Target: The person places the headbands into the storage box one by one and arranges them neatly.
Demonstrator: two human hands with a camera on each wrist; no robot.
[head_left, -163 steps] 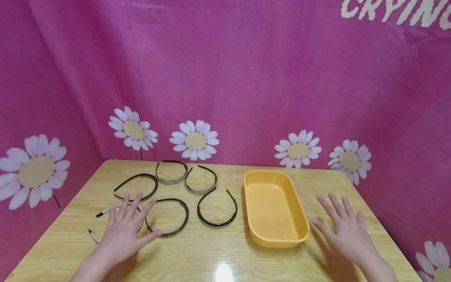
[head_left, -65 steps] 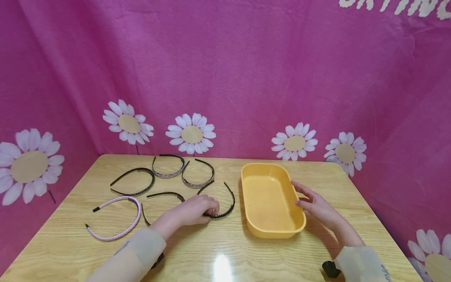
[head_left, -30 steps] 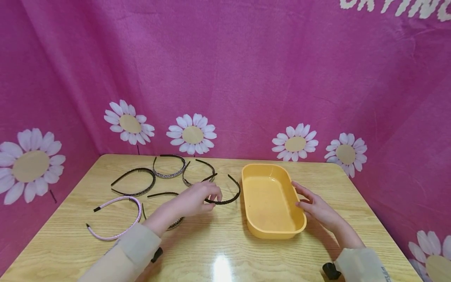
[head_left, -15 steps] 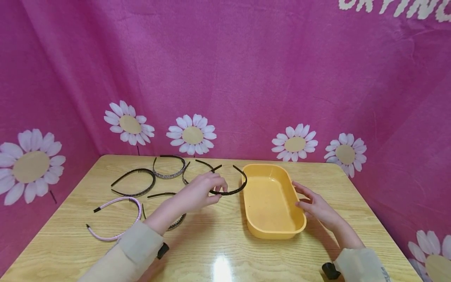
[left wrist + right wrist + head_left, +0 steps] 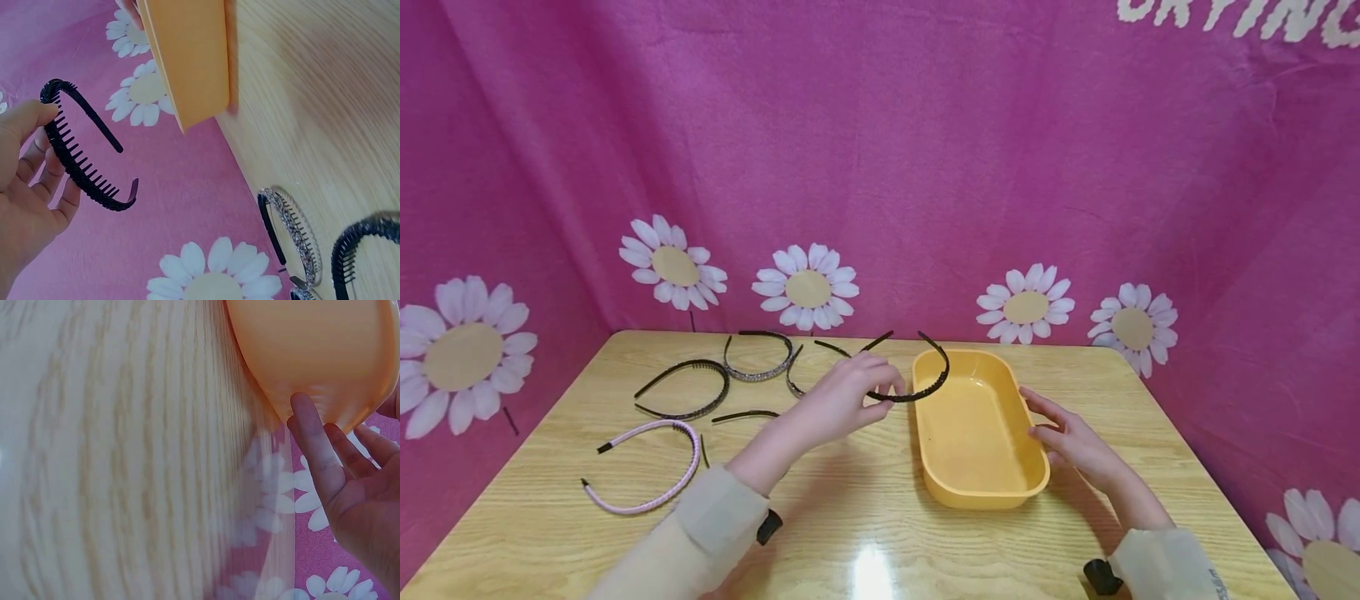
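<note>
My left hand (image 5: 842,396) pinches a black toothed headband (image 5: 925,395) by its middle, between thumb and fingers. The headband is raised off the table, its ends pointing away, and overlaps the left rim of the yellow tray (image 5: 977,442) in the head view. In the left wrist view its row of comb teeth shows along the inside. My right hand (image 5: 1078,446) touches the tray's right side, its fingers lying fairly straight against the outer wall in the right wrist view. Nothing lies inside the tray.
Left on the wooden table (image 5: 835,533) lie a pink headband (image 5: 643,507), a dark one (image 5: 700,413) and a glittery one (image 5: 756,377). Another glittery headband (image 5: 792,385) and a dark one (image 5: 745,414) are partly hidden by my left arm. A pink flowered cloth (image 5: 895,167) hangs behind.
My left hand reached the black headband, lifted it and carried it right and away from me to the tray's left rim. My right hand came to the tray's side and stays there.
</note>
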